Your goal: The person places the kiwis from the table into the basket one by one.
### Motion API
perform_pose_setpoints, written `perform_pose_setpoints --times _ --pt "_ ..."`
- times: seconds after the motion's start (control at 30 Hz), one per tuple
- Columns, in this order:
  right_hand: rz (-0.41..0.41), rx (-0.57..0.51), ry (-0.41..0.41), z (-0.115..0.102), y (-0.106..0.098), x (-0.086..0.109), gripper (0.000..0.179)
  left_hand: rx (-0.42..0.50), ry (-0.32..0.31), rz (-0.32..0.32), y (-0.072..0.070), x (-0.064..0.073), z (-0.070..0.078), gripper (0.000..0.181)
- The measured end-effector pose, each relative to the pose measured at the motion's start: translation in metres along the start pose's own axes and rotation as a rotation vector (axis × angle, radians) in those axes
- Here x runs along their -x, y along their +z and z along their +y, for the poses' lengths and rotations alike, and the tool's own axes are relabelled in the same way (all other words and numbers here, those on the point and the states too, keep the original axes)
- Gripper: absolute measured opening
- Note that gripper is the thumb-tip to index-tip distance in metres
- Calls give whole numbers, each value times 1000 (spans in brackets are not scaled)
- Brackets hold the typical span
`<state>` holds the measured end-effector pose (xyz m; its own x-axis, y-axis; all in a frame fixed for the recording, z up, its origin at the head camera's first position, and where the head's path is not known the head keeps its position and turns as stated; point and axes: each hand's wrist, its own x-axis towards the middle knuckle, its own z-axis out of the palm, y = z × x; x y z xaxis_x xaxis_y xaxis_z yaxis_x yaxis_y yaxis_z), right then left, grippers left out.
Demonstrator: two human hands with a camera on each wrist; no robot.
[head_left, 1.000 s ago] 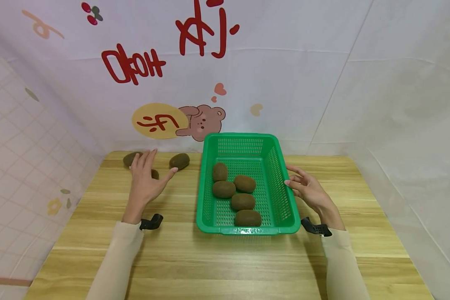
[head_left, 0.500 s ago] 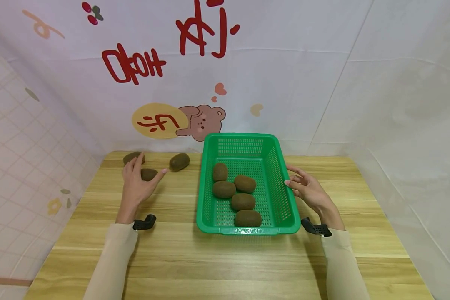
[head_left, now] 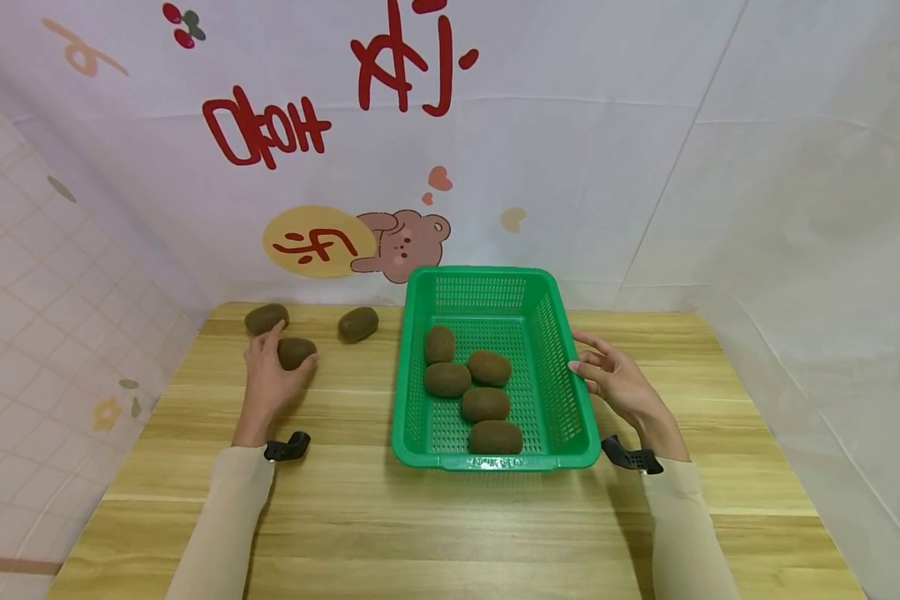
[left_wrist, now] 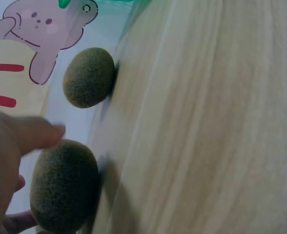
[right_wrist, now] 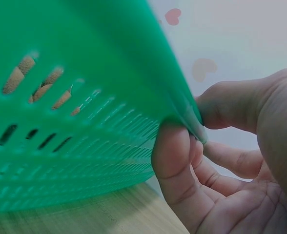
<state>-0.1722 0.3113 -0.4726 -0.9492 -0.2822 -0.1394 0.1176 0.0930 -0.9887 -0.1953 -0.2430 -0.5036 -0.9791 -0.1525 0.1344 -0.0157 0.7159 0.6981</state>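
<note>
My left hand (head_left: 265,382) is round a brown kiwi (head_left: 296,353) at the table's back left, with thumb and fingers on opposite sides of it. In the left wrist view the thumb lies at one end of this kiwi (left_wrist: 64,187), and fingers show behind it. My right hand (head_left: 621,385) grips the right rim of a green plastic basket (head_left: 498,461). Up close in the right wrist view, thumb (right_wrist: 231,105) and fingers pinch the rim from both sides. Several kiwis (head_left: 486,405) lie inside the basket, towards its left and front.
Another kiwi (head_left: 267,319) lies just behind the left hand, and one more kiwi (head_left: 358,324) sits between that hand and the basket. A white printed cloth (head_left: 540,183) rises along the back edge of the wooden table (head_left: 450,533).
My left hand has moved slightly left and lower, and its thumb and fingers have come in round the kiwi. The right hand and the basket have stayed in place.
</note>
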Motion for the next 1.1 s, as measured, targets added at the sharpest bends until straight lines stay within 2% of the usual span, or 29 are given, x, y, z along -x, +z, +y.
perform_pose_setpoints --times 0.2,0.47,0.7,1.1 --pt "5 3 3 0 0 0 72 20 18 31 3 0 -6 69" --pt "-5 -18 -2 -1 1 1 72 24 25 60 4 1 -10 57" --pt "-9 -37 -9 -2 1 1 71 51 50 88 4 5 -6 52" --pt "-1 -21 2 -2 0 1 71 71 76 60 4 11 6 50"
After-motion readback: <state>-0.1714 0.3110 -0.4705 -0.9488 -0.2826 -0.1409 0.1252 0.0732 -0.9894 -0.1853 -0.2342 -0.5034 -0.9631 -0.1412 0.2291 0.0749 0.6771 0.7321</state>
